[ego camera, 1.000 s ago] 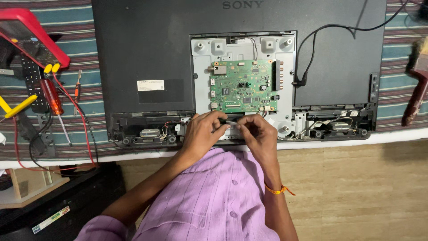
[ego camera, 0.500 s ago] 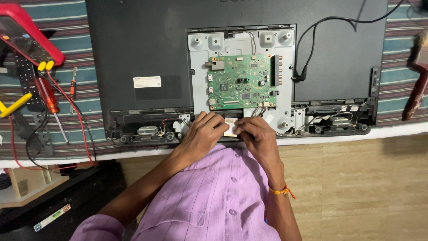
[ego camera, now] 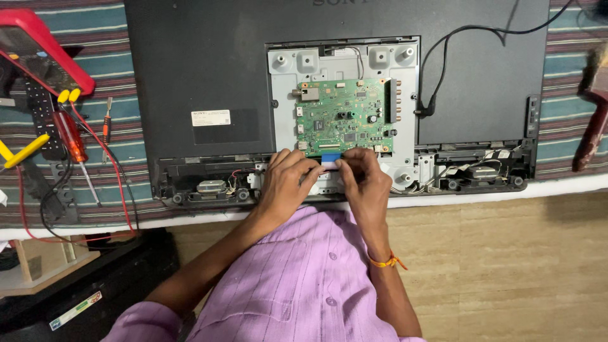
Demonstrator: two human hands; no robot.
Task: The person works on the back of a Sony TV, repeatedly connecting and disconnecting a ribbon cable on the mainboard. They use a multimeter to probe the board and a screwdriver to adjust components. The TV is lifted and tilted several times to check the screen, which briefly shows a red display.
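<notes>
A television (ego camera: 190, 69) is laid face down on a striped cloth (ego camera: 95, 63), its lower edge close to the table's near edge. The left hand (ego camera: 285, 183) and right hand (ego camera: 364, 180) are brought together at 6 o'clock of the green circuit board (ego camera: 343, 117), fingertips pinched on a flat ribbon cable (ego camera: 329, 159) with a blue end, held just at the board's bottom edge. The board is framed by a grey metal plate (ego camera: 285, 95). Open room is seen at 3 o'clock, crossed only by a black cord (ego camera: 443, 44). At 9 o'clock, well apart, a red screwdriver (ego camera: 71, 139) and a red meter (ego camera: 38, 50) are laid.
</notes>
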